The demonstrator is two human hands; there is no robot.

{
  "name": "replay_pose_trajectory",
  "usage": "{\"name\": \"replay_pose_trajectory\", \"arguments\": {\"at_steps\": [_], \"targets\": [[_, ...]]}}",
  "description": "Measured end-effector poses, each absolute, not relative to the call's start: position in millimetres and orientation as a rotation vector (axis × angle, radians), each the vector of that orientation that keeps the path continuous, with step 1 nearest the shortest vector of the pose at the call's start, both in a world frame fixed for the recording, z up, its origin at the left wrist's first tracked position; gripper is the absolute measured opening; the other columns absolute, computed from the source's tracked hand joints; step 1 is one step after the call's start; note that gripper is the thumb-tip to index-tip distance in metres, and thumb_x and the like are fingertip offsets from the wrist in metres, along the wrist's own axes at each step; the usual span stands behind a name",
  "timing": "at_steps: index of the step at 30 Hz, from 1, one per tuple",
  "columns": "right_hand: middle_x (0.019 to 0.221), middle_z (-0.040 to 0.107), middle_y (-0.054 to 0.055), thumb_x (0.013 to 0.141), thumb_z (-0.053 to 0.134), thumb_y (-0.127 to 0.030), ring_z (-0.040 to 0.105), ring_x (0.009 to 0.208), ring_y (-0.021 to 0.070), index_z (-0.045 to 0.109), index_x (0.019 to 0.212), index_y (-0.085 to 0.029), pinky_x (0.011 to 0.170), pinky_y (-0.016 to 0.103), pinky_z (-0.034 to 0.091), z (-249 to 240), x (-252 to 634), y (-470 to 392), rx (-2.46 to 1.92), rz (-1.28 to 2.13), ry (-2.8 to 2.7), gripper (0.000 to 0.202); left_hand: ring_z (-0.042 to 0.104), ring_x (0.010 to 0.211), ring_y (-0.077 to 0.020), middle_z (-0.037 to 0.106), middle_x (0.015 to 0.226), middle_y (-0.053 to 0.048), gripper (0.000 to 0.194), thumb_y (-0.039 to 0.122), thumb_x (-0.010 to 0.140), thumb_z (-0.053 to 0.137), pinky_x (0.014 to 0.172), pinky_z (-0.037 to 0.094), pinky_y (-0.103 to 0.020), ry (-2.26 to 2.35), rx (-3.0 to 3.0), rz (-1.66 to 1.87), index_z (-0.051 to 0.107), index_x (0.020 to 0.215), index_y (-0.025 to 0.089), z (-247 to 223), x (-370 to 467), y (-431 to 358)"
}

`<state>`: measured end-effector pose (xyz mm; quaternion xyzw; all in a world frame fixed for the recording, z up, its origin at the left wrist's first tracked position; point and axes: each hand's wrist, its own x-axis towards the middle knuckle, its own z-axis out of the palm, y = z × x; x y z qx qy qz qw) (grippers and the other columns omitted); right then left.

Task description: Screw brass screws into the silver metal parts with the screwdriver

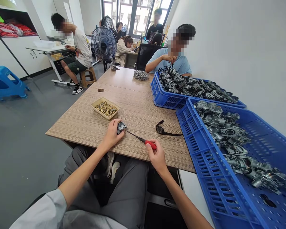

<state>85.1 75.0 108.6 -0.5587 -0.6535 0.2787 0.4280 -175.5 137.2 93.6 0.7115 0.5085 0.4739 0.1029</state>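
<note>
Two hands are working at the near edge of the wooden table, set apart from each other; the left hand is clamping a small metal part against the tabletop; the right hand is gripping the red handle of a screwdriver, whose shaft is reaching to the part; a black strap is lying just right of the tool; a beige tray of brass screws is sitting beyond the left hand; the near blue crate is holding grey metal castings at the right; a second blue crate is standing behind it, where a seated co-worker is handling parts.
</note>
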Motion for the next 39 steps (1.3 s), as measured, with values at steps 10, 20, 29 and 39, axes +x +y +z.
{"name": "replay_pose_trajectory", "arguments": {"at_steps": [10, 20, 29, 39], "targets": [[0.065, 0.044, -0.005, 0.098, 0.054, -0.052, 0.038, 0.055, 0.0143, 0.057, 0.090, -0.023, 0.053, 0.029, 0.030, 110.6, 84.3, 74.2, -1.412, 0.670, -1.634, 0.030, 0.055, 0.125, -0.0307, 0.057, 0.129, -0.013, 0.052, 0.017, 0.085, 0.066, 0.110, 0.046, -0.047, 1.489, 2.138, 1.385, 0.049, 0.134, 0.020, 91.6, -175.9, 137.4], [0.066, 0.049, -0.004, 0.099, 0.054, -0.051, 0.042, 0.057, 0.0159, 0.056, 0.095, -0.023, 0.058, 0.029, 0.034, 111.3, 86.4, 75.4, -1.397, 0.685, -1.687, 0.028, 0.054, 0.124, -0.0300, 0.058, 0.129, -0.013, 0.051, 0.017, 0.085, 0.066, 0.110, 0.046, -0.046, 1.496, 2.154, 1.394, 0.050, 0.133, 0.020, 91.3, -176.0, 137.6], [0.064, 0.045, -0.005, 0.099, 0.052, -0.056, 0.040, 0.055, 0.0151, 0.049, 0.094, -0.026, 0.053, 0.027, 0.033, 103.8, 92.1, 78.4, -1.402, 0.744, -1.694, 0.031, 0.055, 0.123, -0.0294, 0.058, 0.127, -0.013, 0.049, 0.018, 0.086, 0.066, 0.109, 0.046, -0.045, 1.504, 2.154, 1.390, 0.051, 0.133, 0.019, 91.1, -176.2, 137.6], [0.062, 0.041, -0.007, 0.099, 0.053, -0.053, 0.038, 0.054, 0.0149, 0.052, 0.097, -0.025, 0.053, 0.028, 0.030, 111.3, 90.1, 77.5, -1.400, 0.761, -1.713, 0.028, 0.056, 0.122, -0.0299, 0.059, 0.127, -0.013, 0.049, 0.017, 0.085, 0.066, 0.110, 0.047, -0.047, 1.501, 2.138, 1.415, 0.051, 0.132, 0.020, 91.9, -175.0, 137.5]]}}
